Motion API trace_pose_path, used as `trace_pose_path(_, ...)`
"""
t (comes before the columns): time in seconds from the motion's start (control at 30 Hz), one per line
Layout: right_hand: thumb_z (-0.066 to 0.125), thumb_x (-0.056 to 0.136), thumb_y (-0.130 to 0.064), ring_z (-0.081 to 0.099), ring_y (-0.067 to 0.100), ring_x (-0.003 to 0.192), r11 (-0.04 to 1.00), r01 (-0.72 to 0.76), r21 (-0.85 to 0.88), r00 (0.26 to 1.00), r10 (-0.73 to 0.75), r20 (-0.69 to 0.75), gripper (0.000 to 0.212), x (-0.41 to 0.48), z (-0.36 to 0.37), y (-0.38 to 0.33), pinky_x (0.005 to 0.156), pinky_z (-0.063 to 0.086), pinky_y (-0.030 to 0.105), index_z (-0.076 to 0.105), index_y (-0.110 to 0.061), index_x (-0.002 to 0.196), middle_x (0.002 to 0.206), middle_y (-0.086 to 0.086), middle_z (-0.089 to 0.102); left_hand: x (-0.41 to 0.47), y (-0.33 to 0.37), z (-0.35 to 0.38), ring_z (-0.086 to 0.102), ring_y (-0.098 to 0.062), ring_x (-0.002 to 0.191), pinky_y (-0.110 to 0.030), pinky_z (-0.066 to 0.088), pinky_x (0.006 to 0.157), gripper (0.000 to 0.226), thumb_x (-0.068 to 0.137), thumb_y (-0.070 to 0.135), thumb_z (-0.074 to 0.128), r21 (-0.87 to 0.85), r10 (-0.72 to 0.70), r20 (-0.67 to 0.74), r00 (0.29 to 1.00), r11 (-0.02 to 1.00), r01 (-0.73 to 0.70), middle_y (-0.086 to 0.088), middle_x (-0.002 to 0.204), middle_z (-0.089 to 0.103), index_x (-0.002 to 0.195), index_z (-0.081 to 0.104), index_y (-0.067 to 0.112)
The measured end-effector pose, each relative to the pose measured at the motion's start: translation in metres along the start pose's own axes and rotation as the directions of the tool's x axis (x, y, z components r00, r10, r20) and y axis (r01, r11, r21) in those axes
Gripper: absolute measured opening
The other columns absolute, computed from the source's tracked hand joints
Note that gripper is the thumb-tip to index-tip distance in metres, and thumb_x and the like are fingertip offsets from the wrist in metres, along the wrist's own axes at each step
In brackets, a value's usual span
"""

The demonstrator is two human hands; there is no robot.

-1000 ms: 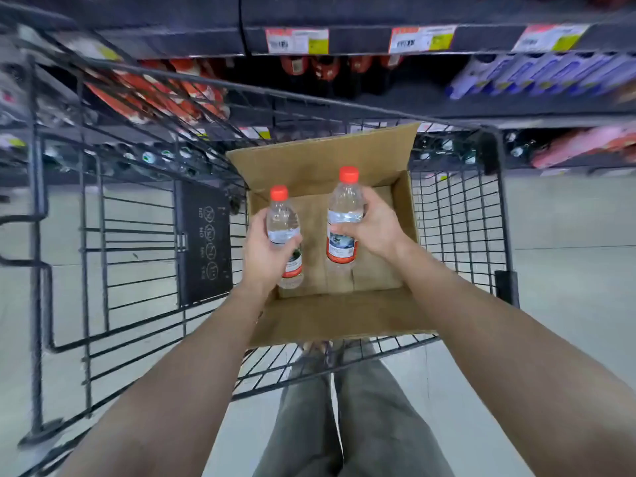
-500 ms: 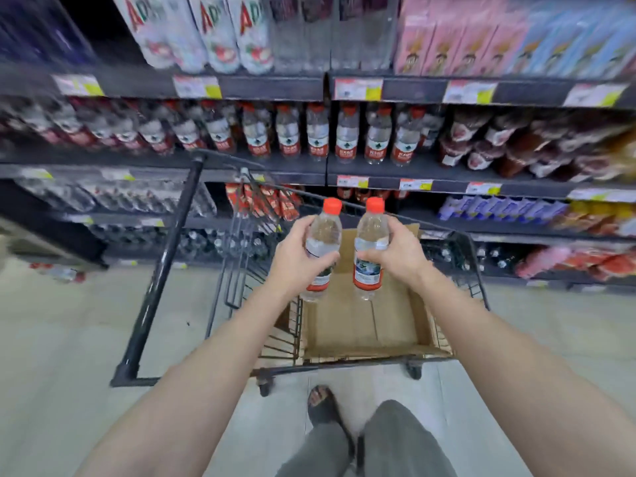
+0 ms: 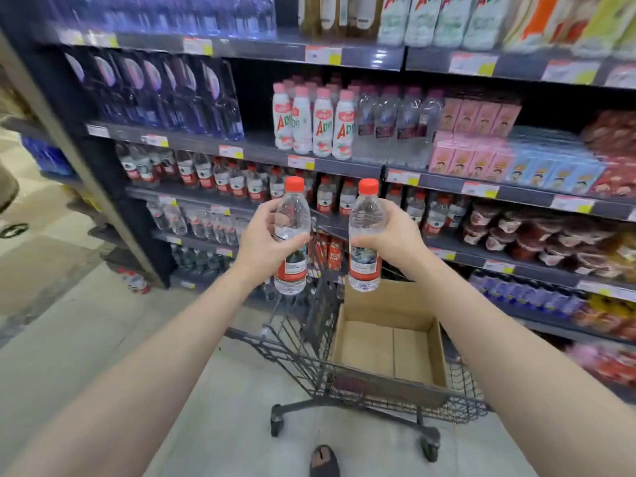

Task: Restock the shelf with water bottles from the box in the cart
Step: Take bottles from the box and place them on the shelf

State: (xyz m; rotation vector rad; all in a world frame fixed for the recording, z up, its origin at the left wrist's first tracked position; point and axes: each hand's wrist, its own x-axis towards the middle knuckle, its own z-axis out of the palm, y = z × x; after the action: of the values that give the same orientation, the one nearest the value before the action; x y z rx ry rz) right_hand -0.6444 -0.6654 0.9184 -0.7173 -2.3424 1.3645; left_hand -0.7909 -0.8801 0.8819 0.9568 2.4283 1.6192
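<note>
1. Clear plastic, red caps: the left bottle [image 3: 293, 215] and the right bottle [image 3: 366, 218] are upright, side by side but apart, over the cart [image 3: 303, 339].
2. The left hand [image 3: 263, 241] is wrapped round one and the right hand [image 3: 390, 235] round the other, both at mid-body.
3. The shelf [image 3: 192, 197] of matching bottles lies straight beyond, and neither hand looks nearer.
4. The box [image 3: 390, 297] sits below, in the cart.

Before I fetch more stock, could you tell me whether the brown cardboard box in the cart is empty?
Empty where visible: the brown cardboard box in the black wire cart shows only its bare bottom.
</note>
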Motion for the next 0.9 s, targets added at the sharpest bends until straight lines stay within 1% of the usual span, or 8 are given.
trace_pose_path(0.07,0.091,0.062,-0.035,0.069,0.019,0.105,0.999,0.041,0.008,0.999,-0.041,0.030,0.070,-0.012,0.013,-0.029,0.093,0.059,0.048,0.061,-0.035,0.125,0.117,-0.010,0.071,-0.016,0.011,-0.036,0.063,-0.014,0.119,-0.036,0.051,0.103,0.078,0.084,0.039,0.088,0.009,-0.016,-0.033,0.999,1.000,0.017,0.005,0.125,0.068,0.148,0.045,0.031)
trace_pose_path(0.13,0.092,0.064,-0.037,0.070,0.017,0.105,0.996,0.088,0.017,0.993,-0.089,0.082,0.068,-0.021,0.030,-0.058,0.093,0.059,0.049,0.060,-0.036,0.124,0.116,-0.011,0.071,-0.028,0.018,-0.072,0.064,-0.013,0.118,-0.039,0.052,0.104,0.081,0.083,0.040,0.088,0.035,-0.011,-0.074,0.997,0.999,0.014,0.006,0.124,0.068,0.151,0.046,0.028)
trace_pose_path(0.23,0.092,0.067,-0.039,0.069,0.014,0.106,0.984,0.176,0.031,0.975,-0.179,0.135,0.071,-0.030,0.061,-0.101,0.095,0.058,0.046,0.059,-0.035,0.129,0.117,-0.015,0.070,-0.043,0.025,-0.125,0.064,-0.011,0.116,-0.038,0.053,0.103,0.082,0.081,0.041,0.089,0.083,-0.005,-0.165,0.986,0.996,0.018,0.009,0.122,0.069,0.150,0.047,0.030)
trace_pose_path(0.37,0.090,0.075,-0.037,0.062,0.007,0.105,0.964,0.260,0.045,0.941,-0.264,0.210,0.067,-0.038,0.111,-0.157,0.099,0.053,0.039,0.049,-0.042,0.128,0.113,-0.025,0.060,-0.056,0.020,-0.198,0.066,-0.008,0.116,-0.038,0.053,0.105,0.083,0.077,0.049,0.090,0.097,-0.005,-0.256,0.967,0.995,0.031,0.011,0.120,0.071,0.148,0.049,0.031)
trace_pose_path(0.5,0.092,0.071,-0.035,0.069,0.013,0.105,0.952,0.298,0.068,0.916,-0.305,0.260,0.063,-0.030,0.172,-0.212,0.097,0.057,0.048,0.056,-0.044,0.122,0.114,-0.014,0.072,-0.063,-0.001,-0.277,0.068,-0.008,0.112,-0.046,0.056,0.102,0.085,0.068,0.058,0.089,0.082,-0.038,-0.329,0.943,0.994,0.069,0.013,0.117,0.072,0.141,0.052,0.037)
trace_pose_path(0.6,0.092,0.073,-0.030,0.070,0.015,0.105,0.953,0.293,0.082,0.910,-0.304,0.280,0.066,-0.019,0.231,-0.252,0.097,0.057,0.048,0.059,-0.035,0.130,0.117,-0.012,0.071,-0.064,-0.025,-0.340,0.069,-0.010,0.110,-0.047,0.058,0.099,0.084,0.065,0.059,0.088,0.077,-0.050,-0.363,0.930,0.993,0.084,0.012,0.119,0.071,0.139,0.053,0.038)
trace_pose_path(0.77,0.093,0.072,-0.036,0.070,0.016,0.105,0.946,0.313,0.087,0.891,-0.324,0.319,0.063,0.004,0.342,-0.315,0.096,0.057,0.048,0.057,-0.038,0.124,0.114,-0.011,0.072,-0.050,-0.072,-0.447,0.068,-0.009,0.111,-0.042,0.057,0.100,0.076,0.076,0.035,0.093,0.081,-0.023,-0.404,0.915,0.995,0.061,0.009,0.124,0.071,0.141,0.055,0.030)
trace_pose_path(0.9,0.091,0.073,-0.031,0.073,0.013,0.100,0.942,0.312,0.122,0.886,-0.335,0.322,0.050,0.019,0.429,-0.362,0.093,0.059,0.046,0.060,-0.045,0.110,0.109,-0.012,0.075,-0.031,-0.110,-0.530,0.068,-0.008,0.110,-0.032,0.055,0.097,0.074,0.077,0.032,0.093,0.100,0.005,-0.411,0.912,0.994,0.040,0.005,0.123,0.071,0.140,0.054,0.031)
